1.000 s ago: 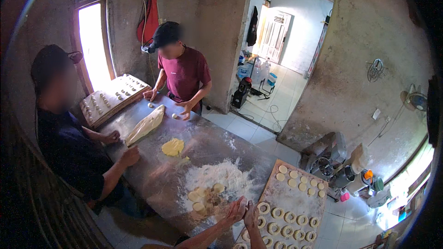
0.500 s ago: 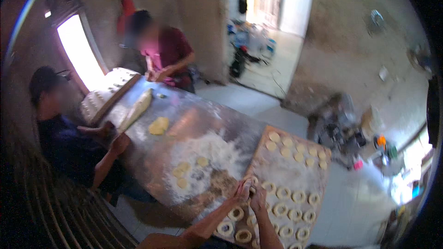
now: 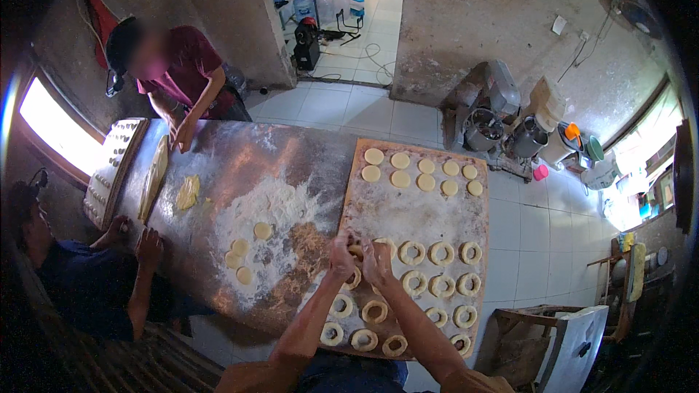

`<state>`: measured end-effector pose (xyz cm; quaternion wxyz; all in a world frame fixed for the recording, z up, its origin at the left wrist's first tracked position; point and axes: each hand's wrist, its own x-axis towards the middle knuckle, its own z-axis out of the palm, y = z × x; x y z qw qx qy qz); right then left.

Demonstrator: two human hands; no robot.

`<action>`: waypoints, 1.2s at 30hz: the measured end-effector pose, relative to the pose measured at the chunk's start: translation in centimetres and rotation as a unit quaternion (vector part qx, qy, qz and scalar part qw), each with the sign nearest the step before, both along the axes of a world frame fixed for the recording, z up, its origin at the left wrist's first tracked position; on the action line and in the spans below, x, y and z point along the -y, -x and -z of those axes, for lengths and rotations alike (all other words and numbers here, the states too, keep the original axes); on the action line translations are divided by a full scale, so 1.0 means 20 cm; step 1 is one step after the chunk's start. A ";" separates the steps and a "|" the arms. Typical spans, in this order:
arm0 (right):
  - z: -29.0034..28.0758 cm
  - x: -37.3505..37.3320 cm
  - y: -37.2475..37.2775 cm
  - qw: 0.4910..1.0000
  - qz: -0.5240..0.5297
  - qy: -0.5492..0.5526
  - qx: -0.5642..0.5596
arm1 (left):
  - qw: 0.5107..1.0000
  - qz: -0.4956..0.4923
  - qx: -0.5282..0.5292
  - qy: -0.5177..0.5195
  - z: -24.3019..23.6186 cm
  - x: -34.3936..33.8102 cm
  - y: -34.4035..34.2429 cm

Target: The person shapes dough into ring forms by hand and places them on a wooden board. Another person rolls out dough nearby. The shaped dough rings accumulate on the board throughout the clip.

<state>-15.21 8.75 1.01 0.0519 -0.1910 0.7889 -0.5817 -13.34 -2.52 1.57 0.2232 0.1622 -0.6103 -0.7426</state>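
Over the floured wooden board [image 3: 408, 211], my left hand [image 3: 341, 256] and my right hand [image 3: 376, 263] are close together. Their fingers are closed around a small dough ring [image 3: 355, 250], mostly hidden between them. Rows of pale dough rings [image 3: 441, 253] lie around and below my hands on the near half of the board. Flat round dough pieces [image 3: 400, 179] sit in two rows along its far edge. To the left, several dough rounds [image 3: 263, 231] rest on scattered flour [image 3: 273, 200] on the metal table.
A person in a maroon shirt [image 3: 193, 65] stands at the table's far left, hands by a long dough roll [image 3: 154, 175]. Another person in dark clothes [image 3: 95, 284] works at the left. A dough lump [image 3: 188, 193] lies between. Pots [image 3: 484, 129] stand by the right wall.
My view has swung to the right, so the scene sits further left. My hands stay together above the board. The maroon-shirted person's hands have come down closer to the dough roll.
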 end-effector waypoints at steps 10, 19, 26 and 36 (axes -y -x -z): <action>-0.07 -0.06 0.32 0.956 0.121 -0.234 -0.131 | 0.895 -0.045 0.174 0.409 0.00 0.11 0.35; 0.14 -0.20 0.88 0.878 0.175 -0.299 -0.330 | 0.876 0.055 0.128 0.462 0.04 0.19 0.30; 0.00 -0.17 0.95 0.919 0.130 -0.355 -0.110 | 0.833 0.148 0.152 0.512 0.09 0.24 0.51; -0.26 -0.17 0.29 0.989 0.020 -0.138 -0.043 | 0.922 0.039 0.031 0.385 0.29 0.10 0.98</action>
